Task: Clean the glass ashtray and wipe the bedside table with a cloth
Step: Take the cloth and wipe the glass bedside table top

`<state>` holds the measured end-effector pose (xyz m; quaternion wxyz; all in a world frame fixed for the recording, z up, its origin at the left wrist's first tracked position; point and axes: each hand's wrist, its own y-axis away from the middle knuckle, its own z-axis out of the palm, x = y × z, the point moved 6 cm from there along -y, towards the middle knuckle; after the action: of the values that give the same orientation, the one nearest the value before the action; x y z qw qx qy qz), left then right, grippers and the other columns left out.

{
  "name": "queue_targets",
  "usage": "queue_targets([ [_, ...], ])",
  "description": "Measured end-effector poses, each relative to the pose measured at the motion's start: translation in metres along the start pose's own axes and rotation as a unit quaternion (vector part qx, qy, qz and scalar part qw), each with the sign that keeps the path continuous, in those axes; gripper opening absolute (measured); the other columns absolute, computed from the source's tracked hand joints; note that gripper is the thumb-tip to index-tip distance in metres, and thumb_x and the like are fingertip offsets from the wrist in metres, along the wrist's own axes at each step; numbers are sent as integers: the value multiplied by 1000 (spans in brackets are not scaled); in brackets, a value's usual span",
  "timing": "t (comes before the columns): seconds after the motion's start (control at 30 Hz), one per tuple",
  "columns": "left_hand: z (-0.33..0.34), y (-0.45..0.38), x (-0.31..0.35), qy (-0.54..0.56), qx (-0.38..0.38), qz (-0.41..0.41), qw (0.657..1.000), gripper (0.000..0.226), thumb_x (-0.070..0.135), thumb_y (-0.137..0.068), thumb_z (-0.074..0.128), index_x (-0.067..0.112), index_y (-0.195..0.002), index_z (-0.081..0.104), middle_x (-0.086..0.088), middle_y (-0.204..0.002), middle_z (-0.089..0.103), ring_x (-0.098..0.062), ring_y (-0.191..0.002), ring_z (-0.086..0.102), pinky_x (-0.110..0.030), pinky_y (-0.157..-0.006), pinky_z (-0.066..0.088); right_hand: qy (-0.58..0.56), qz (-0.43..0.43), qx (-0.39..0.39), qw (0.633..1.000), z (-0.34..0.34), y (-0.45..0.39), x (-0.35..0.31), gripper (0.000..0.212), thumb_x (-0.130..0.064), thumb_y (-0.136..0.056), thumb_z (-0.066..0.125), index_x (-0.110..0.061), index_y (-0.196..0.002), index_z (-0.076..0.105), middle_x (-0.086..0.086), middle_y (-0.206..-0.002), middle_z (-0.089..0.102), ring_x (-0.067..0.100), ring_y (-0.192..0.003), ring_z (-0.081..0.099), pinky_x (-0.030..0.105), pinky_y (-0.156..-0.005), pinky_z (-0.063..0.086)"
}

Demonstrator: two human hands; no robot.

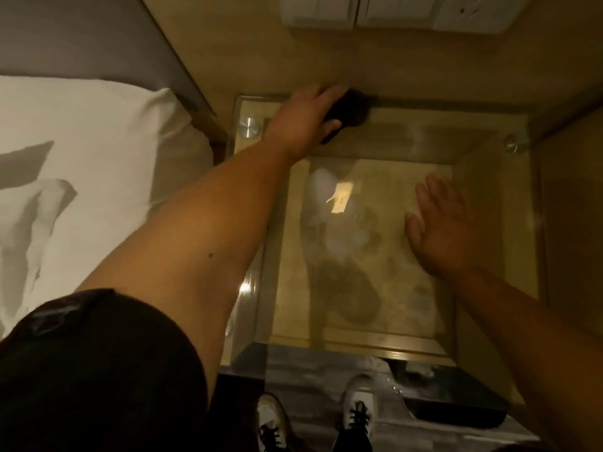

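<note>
The bedside table has a glass top (489, 197) over a yellowish wooden box. My left hand (303, 122) reaches to the far left part of the top and presses a dark cloth (352, 107) against the back edge by the wall. My right hand (440, 226) hovers flat over the right side of the glass, fingers apart, holding nothing. The glass shows smears and hazy reflections in the middle. A clear glassy shape (396, 386) lies at the front edge; whether it is the ashtray I cannot tell.
A bed with a white pillow (81, 164) borders the table on the left. White wall switches and sockets (391, 11) sit above the table. Round metal studs (249, 127) mark the glass corners. My shoes (357, 415) stand on the floor in front.
</note>
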<state>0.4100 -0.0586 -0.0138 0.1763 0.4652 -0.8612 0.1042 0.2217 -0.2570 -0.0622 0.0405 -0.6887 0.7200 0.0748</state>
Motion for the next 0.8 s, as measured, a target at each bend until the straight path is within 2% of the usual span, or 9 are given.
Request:
queue_targets([
  [0.07, 23, -14, -8, -59, -47, 30, 997, 52, 33, -99, 45, 20, -148, 32, -12, -147, 38, -32, -129, 38, -45, -106, 31, 0, -3, 11, 1000, 1, -1, 1, 61, -43, -94, 29, -5, -141, 42, 18, -150, 37, 35, -141, 29, 51, -115, 21],
  [0.13, 34, -17, -13, -105, -53, 46, 992, 50, 36, -101, 34, 21, -148, 31, -9, -152, 33, -31, -134, 32, -49, -110, 23, -3, 0, 11, 1000, 2, -2, 1, 60, -43, -94, 30, -7, -141, 41, 17, -151, 37, 34, -141, 29, 52, -114, 22],
  [0.23, 38, -8, -9, -104, -52, 66, 991, 48, 31, -101, 35, 16, -147, 34, -12, -154, 29, -32, -140, 25, -46, -112, 21, -11, -4, 14, 1000, 0, -1, 1, 61, -42, -93, 31, -7, -142, 40, 16, -152, 35, 33, -142, 27, 51, -115, 18],
  [0.33, 37, 21, 7, -76, -39, 92, 992, 46, 26, -99, 41, 9, -141, 43, -17, -149, 36, -35, -137, 32, -46, -109, 27, -14, -1, 4, 1000, -2, -1, 1, 62, -43, -94, 30, -8, -145, 37, 15, -154, 31, 32, -144, 23, 49, -116, 14],
  [0.5, 54, 136, 51, -63, -59, 118, 989, 44, 25, -95, 47, 11, -137, 49, -15, -144, 45, -36, -130, 42, -48, -101, 36, -25, 3, -7, 1000, -7, 1, -2, 62, -41, -93, 34, -7, -146, 36, 15, -155, 29, 32, -144, 22, 50, -116, 15],
  [0.6, 69, 211, 76, -43, -74, 114, 990, 44, 28, -95, 45, 16, -137, 48, -10, -145, 44, -32, -133, 39, -47, -103, 33, -29, 4, -19, 999, -9, 1, -3, 64, -43, -93, 31, -7, -146, 34, 16, -156, 27, 32, -145, 20, 49, -118, 12],
  [0.73, 93, 312, 116, -14, -96, 156, 983, 48, 24, -90, 59, 19, -137, 49, -8, -146, 43, -29, -135, 36, -46, -107, 28, -16, -5, -37, 999, -5, 1, -2, 66, -45, -95, 25, -7, -148, 29, 16, -157, 23, 32, -146, 16, 50, -118, 11],
  [0.8, 96, 354, 134, -5, -94, 177, 980, 47, 19, -89, 56, 21, -135, 52, -6, -146, 44, -28, -135, 37, -44, -109, 25, -25, -2, -44, 999, -4, 1, 0, 66, -47, -95, 24, -8, -149, 29, 15, -158, 21, 32, -146, 14, 49, -119, 10],
])
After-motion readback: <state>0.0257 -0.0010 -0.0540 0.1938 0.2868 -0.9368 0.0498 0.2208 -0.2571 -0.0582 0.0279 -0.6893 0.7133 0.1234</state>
